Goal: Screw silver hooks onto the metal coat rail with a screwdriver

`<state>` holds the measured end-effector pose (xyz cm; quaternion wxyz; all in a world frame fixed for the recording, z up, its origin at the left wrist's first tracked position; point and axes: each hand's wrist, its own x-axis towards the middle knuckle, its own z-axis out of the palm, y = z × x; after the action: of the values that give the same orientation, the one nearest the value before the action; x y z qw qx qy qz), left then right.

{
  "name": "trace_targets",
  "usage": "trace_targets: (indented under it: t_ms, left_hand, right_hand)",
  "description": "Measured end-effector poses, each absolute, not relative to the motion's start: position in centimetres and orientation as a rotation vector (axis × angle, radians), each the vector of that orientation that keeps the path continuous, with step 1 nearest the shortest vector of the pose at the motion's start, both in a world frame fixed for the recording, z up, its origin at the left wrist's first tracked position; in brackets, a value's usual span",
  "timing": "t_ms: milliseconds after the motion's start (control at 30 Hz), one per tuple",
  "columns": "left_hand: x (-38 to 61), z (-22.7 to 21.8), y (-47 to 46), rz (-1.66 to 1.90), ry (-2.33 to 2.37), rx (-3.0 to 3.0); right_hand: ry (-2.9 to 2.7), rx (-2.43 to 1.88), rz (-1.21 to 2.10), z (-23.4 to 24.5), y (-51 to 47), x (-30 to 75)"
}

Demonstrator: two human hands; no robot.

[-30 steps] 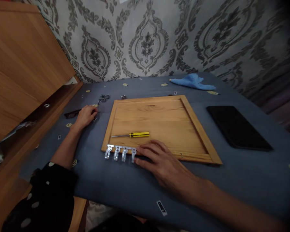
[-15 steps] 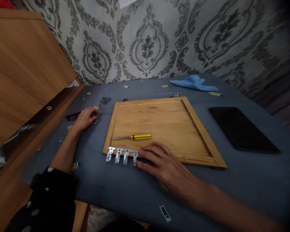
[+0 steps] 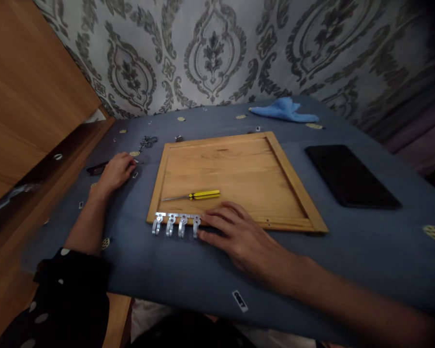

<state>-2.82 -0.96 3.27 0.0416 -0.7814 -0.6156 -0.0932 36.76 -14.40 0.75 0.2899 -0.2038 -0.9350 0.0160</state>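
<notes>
My right hand (image 3: 234, 229) lies over the near edge of a framed wooden board (image 3: 224, 166). Its thumb and forefinger grip the right end of a silver metal hook rail (image 3: 177, 216), which lies along that edge with several hooks hanging over. A screwdriver (image 3: 205, 194) with a yellow and black handle rests on the board just behind the rail. Left of the board, my left hand (image 3: 116, 172) is down on the cloth with fingers curled together; what they pinch, if anything, is too small to make out. Dark-framed glasses (image 3: 97, 168) lie beside its wrist.
Loose dark metal pieces (image 3: 147, 141) lie beyond my left hand. A blue cloth (image 3: 284, 110) is crumpled at the back, and a black tablet-like slab (image 3: 351, 176) lies to the right. A wooden cabinet (image 3: 32, 67) borders the left side; a patterned curtain (image 3: 213, 53) hangs behind.
The view has tilted down and shifted slightly, so everything sits higher and mostly further left. My left fingers have drawn closer together; my right hand keeps its place on the hook rail.
</notes>
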Motion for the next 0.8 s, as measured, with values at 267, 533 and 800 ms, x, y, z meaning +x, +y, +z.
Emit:
trace_targets:
  t_ms: [267,533,800]
  left_hand:
    - [2.0,8.3,-3.6,-0.582,-1.813,-2.706]
    - [11.5,9.2,-8.4,-0.081,-1.321,-3.609]
    - [12.3,9.1,-9.2,0.022,-1.228,-3.657]
  right_hand:
    - [-2.562,-0.578,0.068,0.9,-14.4,36.9]
    - [-2.556,-0.606,0.044,1.1,-14.5,36.6]
    - [-2.557,-0.62,0.079,0.9,-14.6,36.6]
